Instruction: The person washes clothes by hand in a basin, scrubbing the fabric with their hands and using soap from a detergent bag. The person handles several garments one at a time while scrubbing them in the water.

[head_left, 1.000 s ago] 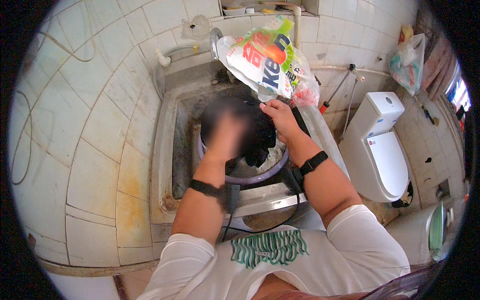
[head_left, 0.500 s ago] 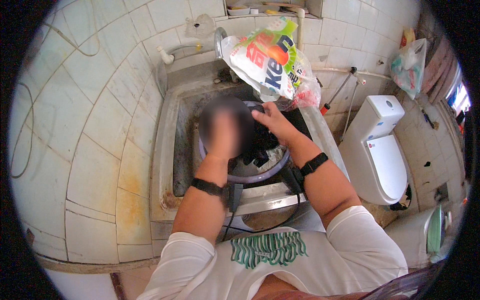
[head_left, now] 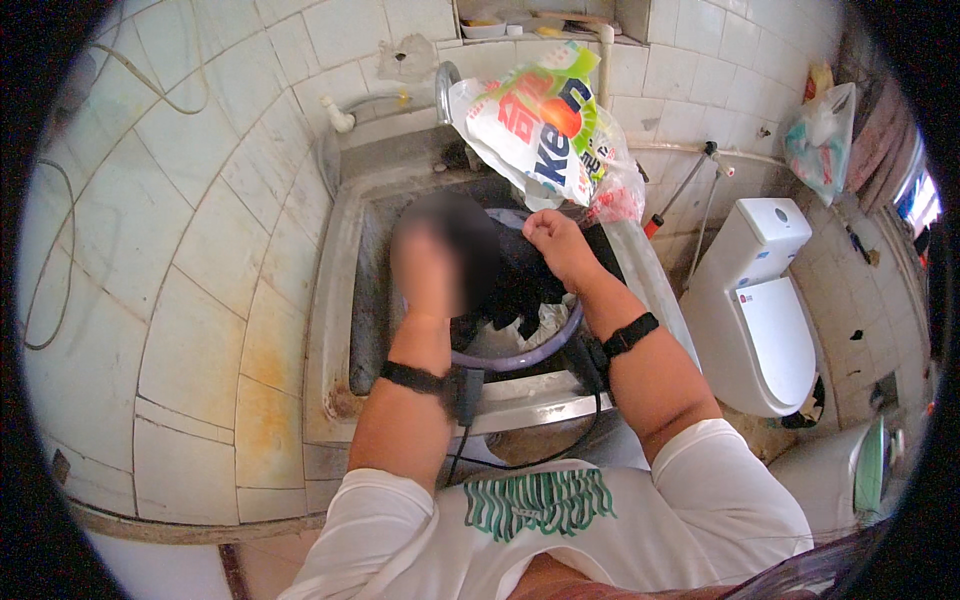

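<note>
In the stone sink stands a round lavender basin (head_left: 520,357) with dark wet-looking cloth heaped in it. My right hand (head_left: 557,243) is at the basin's right far side, its fingers closed on an edge of the black cloth (head_left: 520,283). On the left of the basin, my left hand (head_left: 425,270) lies under a dark blurred patch, so its fingers and anything in them are hidden. A piece of whitish cloth (head_left: 552,322) shows at the basin's near right.
A grey stone sink (head_left: 327,300) surrounds the basin, with a curved metal tap (head_left: 443,90) behind. A white and green detergent bag (head_left: 540,130) rests on its far right corner. Black cables (head_left: 530,464) hang from my wrist straps. A white toilet (head_left: 775,320) stands right.
My right hand has shifted slightly right, its fingers curling tighter, and the black cloth has changed shape. My left hand has moved a little left.
</note>
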### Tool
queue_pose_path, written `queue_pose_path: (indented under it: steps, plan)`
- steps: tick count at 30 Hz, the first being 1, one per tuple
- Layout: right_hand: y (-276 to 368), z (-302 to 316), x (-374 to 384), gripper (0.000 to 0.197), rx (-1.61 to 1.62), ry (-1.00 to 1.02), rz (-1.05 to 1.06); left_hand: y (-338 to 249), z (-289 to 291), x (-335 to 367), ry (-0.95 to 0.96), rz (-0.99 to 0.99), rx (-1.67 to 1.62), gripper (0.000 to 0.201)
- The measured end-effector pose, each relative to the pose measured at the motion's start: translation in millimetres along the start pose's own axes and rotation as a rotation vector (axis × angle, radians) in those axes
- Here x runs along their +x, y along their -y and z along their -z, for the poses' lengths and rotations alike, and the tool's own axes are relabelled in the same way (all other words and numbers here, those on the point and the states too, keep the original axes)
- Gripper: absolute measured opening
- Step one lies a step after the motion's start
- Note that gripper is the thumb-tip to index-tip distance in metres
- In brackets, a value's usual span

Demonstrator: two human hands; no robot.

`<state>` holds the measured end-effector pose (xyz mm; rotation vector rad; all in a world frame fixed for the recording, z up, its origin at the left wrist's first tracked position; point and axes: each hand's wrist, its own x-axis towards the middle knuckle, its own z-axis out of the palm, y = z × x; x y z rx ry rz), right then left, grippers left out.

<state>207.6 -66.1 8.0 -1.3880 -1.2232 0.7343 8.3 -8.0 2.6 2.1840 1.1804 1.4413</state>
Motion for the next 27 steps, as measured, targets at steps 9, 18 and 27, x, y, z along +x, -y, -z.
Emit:
queue_pose_path:
  steps: [9,18,27]
  plan:
    - [2.8,1.5,-5.5,0.022,-0.185,0.121,0.144,-34.3,4.8,-0.3,-0.009,0.503,-0.901,0.024]
    - [-8.5,9.6,8.9,0.017,0.168,-0.309,-0.017,-48.2,17.8,6.0,-0.362,0.697,-0.88,0.027]
    - [8.1,6.2,0.1,0.027,0.472,0.115,-0.169,-3.1,3.9,3.6,-0.484,0.59,-0.895,0.031]
